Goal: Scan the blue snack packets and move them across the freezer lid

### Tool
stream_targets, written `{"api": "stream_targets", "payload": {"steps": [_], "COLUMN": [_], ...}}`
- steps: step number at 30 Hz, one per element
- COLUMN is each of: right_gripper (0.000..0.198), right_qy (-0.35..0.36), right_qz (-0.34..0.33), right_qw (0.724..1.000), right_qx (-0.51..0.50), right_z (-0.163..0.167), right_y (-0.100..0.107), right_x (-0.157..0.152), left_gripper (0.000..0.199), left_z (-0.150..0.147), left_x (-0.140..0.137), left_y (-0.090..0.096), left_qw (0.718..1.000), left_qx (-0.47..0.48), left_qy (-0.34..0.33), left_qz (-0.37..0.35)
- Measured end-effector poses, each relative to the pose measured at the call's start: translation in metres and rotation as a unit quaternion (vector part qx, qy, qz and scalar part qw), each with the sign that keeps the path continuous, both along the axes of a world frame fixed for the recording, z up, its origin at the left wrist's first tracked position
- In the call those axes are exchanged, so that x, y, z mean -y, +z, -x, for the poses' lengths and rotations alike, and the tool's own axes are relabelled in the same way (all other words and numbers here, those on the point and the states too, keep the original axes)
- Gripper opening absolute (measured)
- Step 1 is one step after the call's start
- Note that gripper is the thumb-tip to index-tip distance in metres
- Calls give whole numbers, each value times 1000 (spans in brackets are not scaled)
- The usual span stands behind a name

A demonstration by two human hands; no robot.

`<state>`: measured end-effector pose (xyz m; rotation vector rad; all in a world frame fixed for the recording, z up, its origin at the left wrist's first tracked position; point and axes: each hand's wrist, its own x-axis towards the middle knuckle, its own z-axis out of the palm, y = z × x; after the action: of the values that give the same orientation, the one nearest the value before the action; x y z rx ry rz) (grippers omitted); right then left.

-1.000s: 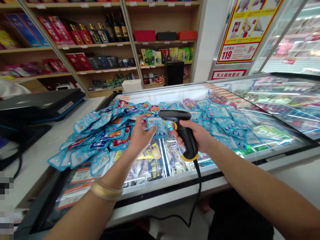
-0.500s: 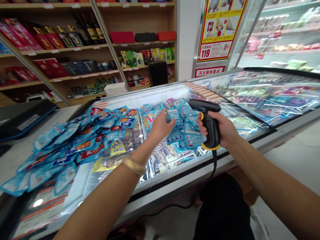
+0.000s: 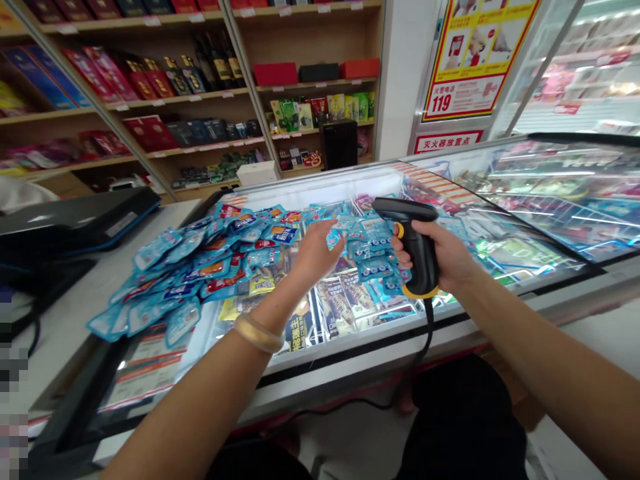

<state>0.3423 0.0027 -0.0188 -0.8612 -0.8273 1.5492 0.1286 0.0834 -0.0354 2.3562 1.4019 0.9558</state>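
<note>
In the head view, the right hand (image 3: 447, 253) is clenched round the handle of a black plastic pistol-shaped barcode scanner with yellow trim (image 3: 419, 248), which stands upright above a long white chest freezer with a glass top (image 3: 350, 369); a thin black cable (image 3: 429, 327) drops from the scanner's base. Left of the scanner, the left hand (image 3: 315, 250), below a smooth gold-coloured bangle (image 3: 259, 333), reaches over the glass, thumb and forefinger parted, with part of a packet showing in the gap; I cannot tell whether the fingers grip it. A loose group of shiny light-blue flat packets (image 3: 373, 247) lies just left of the scanner and partly behind it, printed with rows of round emblems. A larger heap of similar blue packets with red, orange and dark-blue panels (image 3: 200, 267) lies farther left; their white lettering is too small to read. Below and left of the scanner, under the glass, a dark pack with large yellow Chinese characters (image 3: 297, 331) is partly hidden by the left arm. Beyond the scanner, to its upper right, a red-bordered yellow and white poster (image 3: 463, 93) reads "火警电话 119", and the white sign with a red border (image 3: 449, 141) beneath it reads "灭火器放置点". Behind the scanner to the upper left, wooden shelves (image 3: 295, 47) carry white price tags too small to read.
</note>
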Motion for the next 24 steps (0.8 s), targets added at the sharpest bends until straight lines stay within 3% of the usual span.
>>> {"api": "stream_targets", "payload": {"steps": [6,12,15,19,24], "right_gripper": [21,18,21,25,27], "right_qy": [104,186,201,210,223], "right_qz": [5,31,50,69,72], "right_qw": [995,982,978,975,971], "right_qx": [-3,-31,-36,-30,-37], "right_z": [74,137,146,140,136], "right_y": [10,10,-4,-21,-24], "right_x": [-20,-34,-34,-31,-32], "left_gripper": [36,35,49,68,48], "left_z": [96,168,188,207,218], "left_x": [-5,1,4,0,-2], "left_y": [20,29,28,22,20], "left_qw": [990,951,931,929,929], "left_qx": [20,-9,-38,-71,-111], "left_qy": [129,286,347,361,353], "left_qz": [-53,-116,-104,-31,-2]}}
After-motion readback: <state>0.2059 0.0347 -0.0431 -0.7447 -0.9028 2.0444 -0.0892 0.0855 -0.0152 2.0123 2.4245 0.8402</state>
